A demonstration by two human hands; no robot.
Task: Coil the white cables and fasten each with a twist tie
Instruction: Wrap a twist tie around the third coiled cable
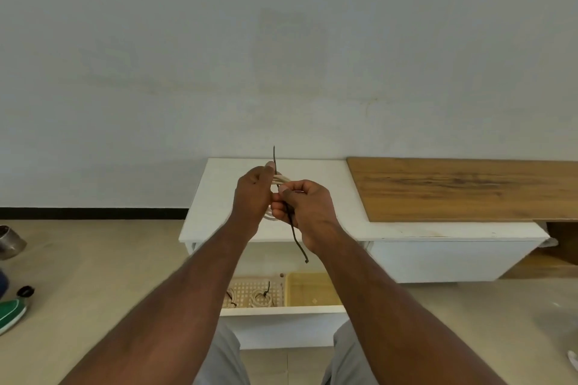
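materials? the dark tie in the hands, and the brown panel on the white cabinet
Thin dark twist tie: probably wire in a matte coating; it keeps its bends and its top end stands up unsupported. Brown rectangular panel: wood-look, likely laminate or veneer; grain streaks, low sheen. White cabinet: looks painted or laminated board.

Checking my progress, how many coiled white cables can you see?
3: one coil held in both hands, two tied coils in the open drawer below. Arms may hide more.
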